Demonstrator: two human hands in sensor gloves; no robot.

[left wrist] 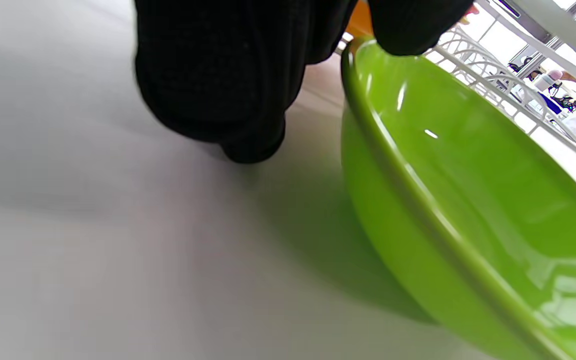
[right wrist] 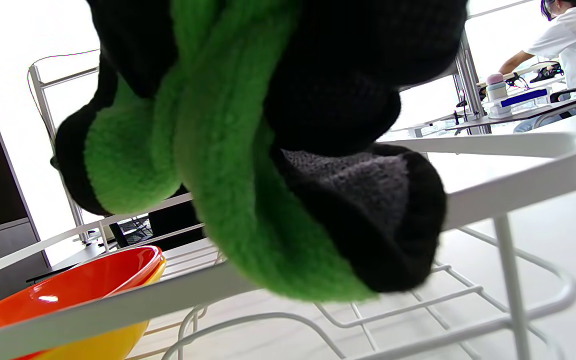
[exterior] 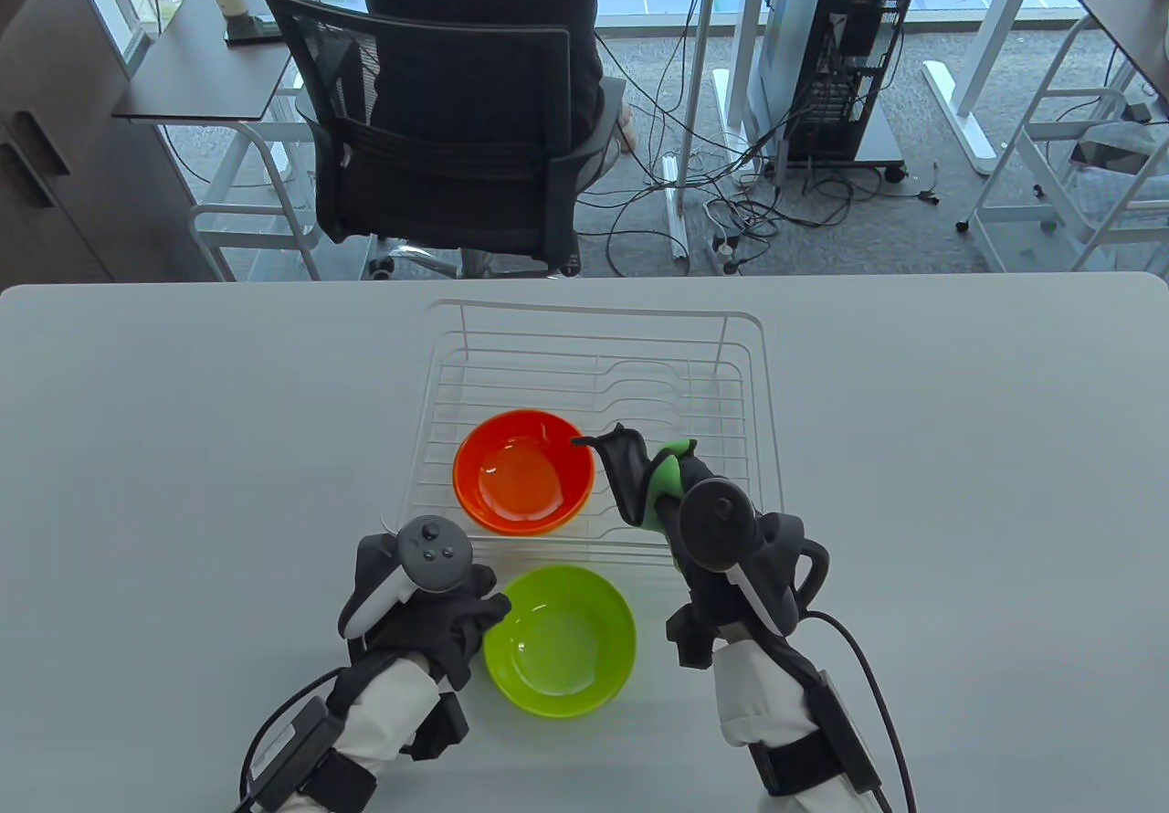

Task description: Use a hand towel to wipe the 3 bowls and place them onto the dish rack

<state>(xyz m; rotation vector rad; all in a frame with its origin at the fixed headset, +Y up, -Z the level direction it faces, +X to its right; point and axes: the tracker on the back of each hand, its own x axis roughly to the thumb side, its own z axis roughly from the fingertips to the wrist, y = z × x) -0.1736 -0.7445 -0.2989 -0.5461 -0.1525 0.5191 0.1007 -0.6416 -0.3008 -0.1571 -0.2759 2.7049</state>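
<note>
A green bowl [exterior: 562, 644] [left wrist: 468, 200] stands on the table in front of the white wire dish rack [exterior: 603, 338] [right wrist: 518, 150]. My left hand [exterior: 475, 617] is at its left rim. One digit lies on the rim while the other fingers [left wrist: 218, 75] curl down outside it. An orange bowl [exterior: 522, 484] [right wrist: 68, 285] sits in the rack's front left, nested in a yellow bowl [right wrist: 93, 345]. My right hand [exterior: 653, 484] hovers over the rack's front right, gripping a bunched green hand towel [exterior: 669, 477] [right wrist: 218, 175].
Beyond the table's far edge [exterior: 584, 276], a person sits in a black office chair [exterior: 438, 137]. A computer tower [exterior: 836, 64] and loose cables are on the floor behind. The rack's back half holds no dishes.
</note>
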